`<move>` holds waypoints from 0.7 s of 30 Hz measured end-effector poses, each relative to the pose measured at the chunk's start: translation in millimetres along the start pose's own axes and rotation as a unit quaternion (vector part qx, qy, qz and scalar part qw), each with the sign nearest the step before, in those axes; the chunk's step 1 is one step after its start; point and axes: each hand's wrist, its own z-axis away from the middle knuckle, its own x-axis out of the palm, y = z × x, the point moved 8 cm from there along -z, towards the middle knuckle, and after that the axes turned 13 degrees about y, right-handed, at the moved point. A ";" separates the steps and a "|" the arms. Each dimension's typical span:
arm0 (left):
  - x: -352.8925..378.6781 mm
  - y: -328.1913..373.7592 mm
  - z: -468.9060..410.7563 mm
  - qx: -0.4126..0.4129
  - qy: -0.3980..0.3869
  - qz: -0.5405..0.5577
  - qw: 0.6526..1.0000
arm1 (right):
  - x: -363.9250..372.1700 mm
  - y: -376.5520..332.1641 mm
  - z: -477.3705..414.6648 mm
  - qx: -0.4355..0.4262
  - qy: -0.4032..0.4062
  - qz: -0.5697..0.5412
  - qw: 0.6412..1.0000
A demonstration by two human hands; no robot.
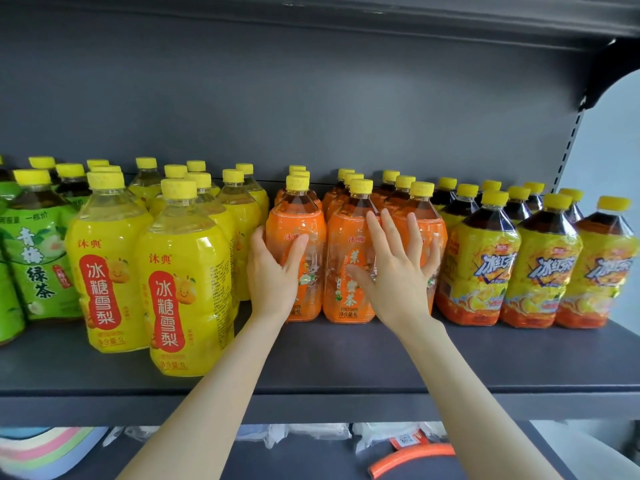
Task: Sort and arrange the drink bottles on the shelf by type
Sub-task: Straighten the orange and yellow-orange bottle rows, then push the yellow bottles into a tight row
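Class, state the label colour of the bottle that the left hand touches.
Orange, on the bottle at the left hand, clearest in the head view.

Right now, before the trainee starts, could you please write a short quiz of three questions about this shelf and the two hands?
1. True or false: the right hand is curled into a fist.
2. How many orange-label bottles stand in the front row? A) two B) three C) five
3. Fill in: of these, the left hand grips the one farthest to the ___.
Key: 1 false, its fingers are spread flat; 2 B; 3 left.
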 end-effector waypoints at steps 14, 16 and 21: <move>-100.8 70.7 39.8 0.153 -0.072 -0.034 0.985 | -72.1 -66.7 0.2 0.048 0.019 -0.266 0.963; -126.7 69.6 32.0 0.148 -0.057 -0.019 0.987 | -73.9 -88.9 4.0 0.043 0.012 -0.285 0.957; -187.4 46.5 4.5 0.146 -0.033 -0.001 0.989 | -63.0 -141.3 23.0 0.059 0.006 -0.332 0.942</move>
